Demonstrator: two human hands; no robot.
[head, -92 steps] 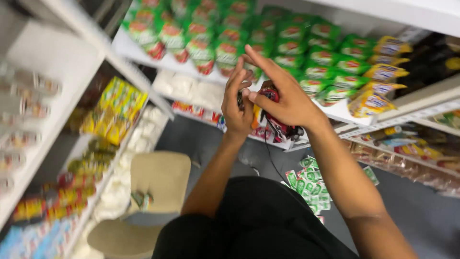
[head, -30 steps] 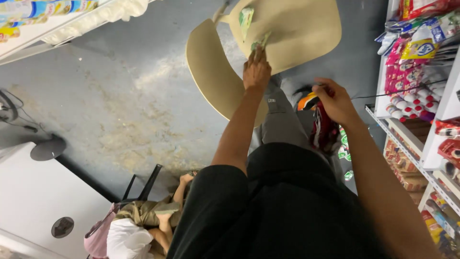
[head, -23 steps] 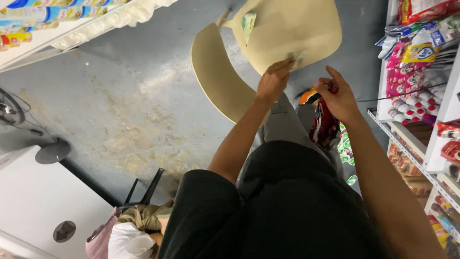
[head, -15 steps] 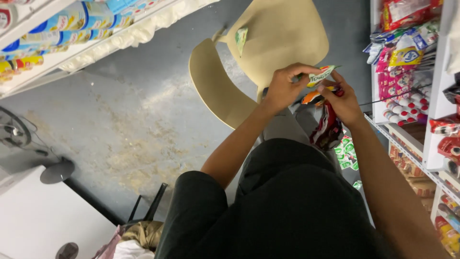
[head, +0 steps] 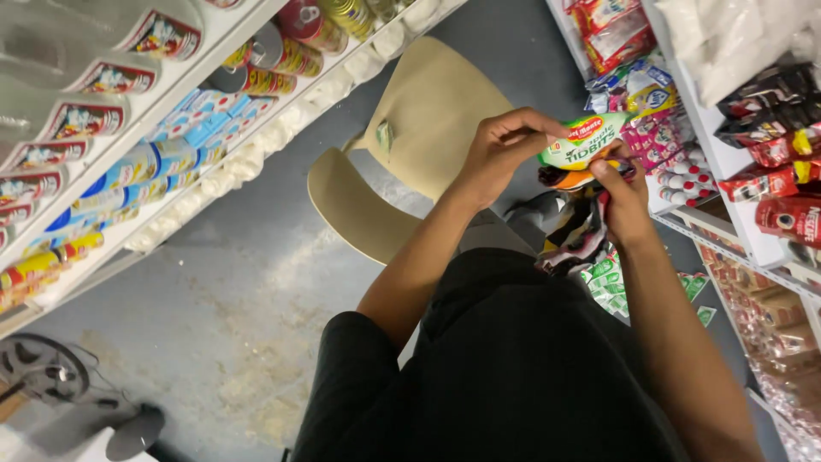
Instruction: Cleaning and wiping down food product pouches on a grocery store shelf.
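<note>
Hands are raised together in front of a seated person dressed in black, seen from above. A small green and white sachet (head: 584, 141) is pinched at its left end by the left hand (head: 500, 154), whose fingers are curled tightly around it. The right hand (head: 623, 201) is closed on the sachet's lower right edge and also grips a bunch of dark, red and orange packets (head: 580, 231) that hangs below the fingers. The sachet is held in the air, just beside the shop shelf on the right (head: 684, 218), which is packed with pink, red and dark packets. More green sachets (head: 609, 282) lie on the floor below the hands. A beige plastic chair (head: 410, 137) stands on the grey concrete floor (head: 214, 291) beyond the hands, with one small green sachet (head: 385, 137) lying on its seat. Tins and cans (head: 128, 162) are lined up on the shelves at the left. A floor fan (head: 51, 376) is seen at the lower left corner.
</note>
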